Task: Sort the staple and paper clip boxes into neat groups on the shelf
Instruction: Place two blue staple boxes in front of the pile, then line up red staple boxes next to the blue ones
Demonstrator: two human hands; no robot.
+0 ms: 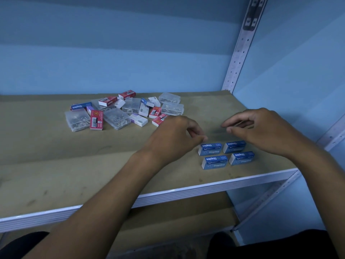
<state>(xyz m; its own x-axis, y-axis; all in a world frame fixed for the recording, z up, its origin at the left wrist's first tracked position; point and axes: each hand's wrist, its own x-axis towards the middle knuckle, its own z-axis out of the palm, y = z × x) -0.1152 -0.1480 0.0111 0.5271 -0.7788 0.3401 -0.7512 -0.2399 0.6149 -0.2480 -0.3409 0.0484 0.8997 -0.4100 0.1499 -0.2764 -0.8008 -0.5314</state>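
Looking down, we see four blue cardboard staple boxes (225, 155) grouped at centre right of the brown shelf board (56, 156). Our left hand (173, 136) and right hand (261, 128) hover above, loosely curled, empty. Mixed boxes (123, 111) lie heaped upper centre.

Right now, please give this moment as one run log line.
stage: sorting | blue boxes: four grouped, front right | pile: mixed, unsorted | left hand: empty, by group | right hand: empty, above group

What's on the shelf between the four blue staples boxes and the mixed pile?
Head view: the left hand hovers over that stretch; the shelf beneath looks bare.
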